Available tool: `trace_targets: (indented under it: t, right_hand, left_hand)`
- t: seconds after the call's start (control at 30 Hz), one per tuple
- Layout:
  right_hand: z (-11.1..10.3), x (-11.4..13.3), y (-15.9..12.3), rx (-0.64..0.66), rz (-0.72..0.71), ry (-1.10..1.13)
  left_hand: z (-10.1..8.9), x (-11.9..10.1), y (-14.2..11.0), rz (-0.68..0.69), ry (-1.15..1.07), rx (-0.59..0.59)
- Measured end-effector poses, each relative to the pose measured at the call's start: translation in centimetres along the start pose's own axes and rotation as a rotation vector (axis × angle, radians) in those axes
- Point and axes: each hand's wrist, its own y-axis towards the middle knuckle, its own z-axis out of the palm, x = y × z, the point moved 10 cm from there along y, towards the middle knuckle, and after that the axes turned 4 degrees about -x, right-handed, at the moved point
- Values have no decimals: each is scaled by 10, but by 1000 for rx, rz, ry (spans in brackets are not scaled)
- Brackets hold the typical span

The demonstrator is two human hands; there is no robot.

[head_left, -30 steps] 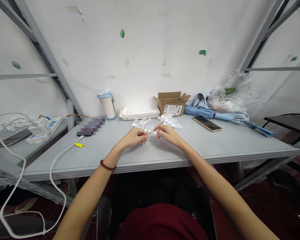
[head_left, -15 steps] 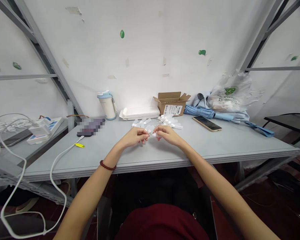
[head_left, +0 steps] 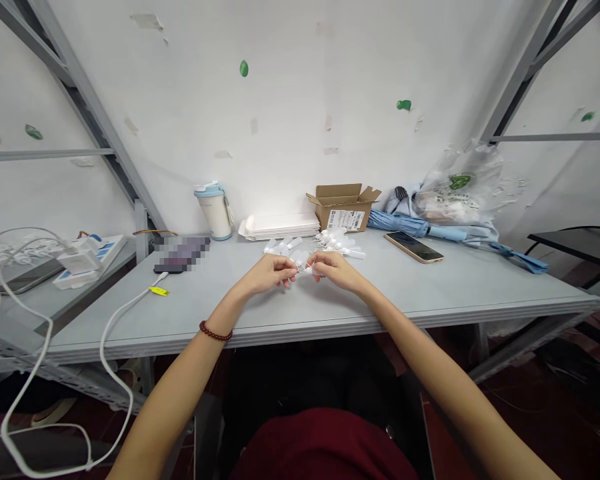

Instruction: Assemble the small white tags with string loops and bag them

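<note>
Facing each other over the near middle of the desk [head_left: 460, 290], the two hands meet at a small white piece [head_left: 309, 271]. The right hand [head_left: 334, 269] holds it in a narrow pinch, fingers curled in from the side, which probably leaves its left end exposed to the other hand. The left hand [head_left: 271, 273] has thumb and forefinger drawn close together at that end; whether they grip a thin part of the piece is too small to tell. Both wrists lie low by the desk's near edge, likely to steady such fine fingerwork.

Just beyond the fingers lie more white and clear pieces, one group [head_left: 284, 246] to the left and a denser heap [head_left: 341, 243] to the right, seemingly within a short reach of both hands. Behind them, a stack of flat white packets [head_left: 280, 226] lies level near the wall, and right of it stands a cardboard box [head_left: 345, 217] with its flaps up, which would let things pass in or out freely.

The cup [head_left: 217, 212] stands upright at the far left of the stack, out of the way of the elbows. A phone [head_left: 414, 247] lies flat on the right, near a folded blue umbrella [head_left: 405, 224] and a plastic bag [head_left: 463, 187]. On the left, a white cable [head_left: 114, 321] runs to a dark device [head_left: 183, 254], presumably for charging.
</note>
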Motion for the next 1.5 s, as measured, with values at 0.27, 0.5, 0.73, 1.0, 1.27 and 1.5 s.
trace_targets:
  t: [0.27, 0.5, 0.73, 1.0, 1.27, 1.5]
  right_hand:
    - [6, 1, -1, 67, -7, -65]
    - [3, 4, -2, 28, -5, -8]
    - [2, 5, -2, 22, -16, 23]
    - [7, 9, -3, 83, -53, 26]
    - [12, -1, -3, 120, -6, 21]
    - [14, -2, -4, 162, 27, 93]
  left_hand:
    - [0, -4, -1, 28, 34, -6]
    - [-5, -5, -1, 2, 4, -51]
    - [-4, -7, -2, -3, -3, -39]
    - [-3, -7, -2, 13, 1, -27]
    - [1, -7, 2, 55, 5, -72]
    - [6, -7, 2, 53, 6, -85]
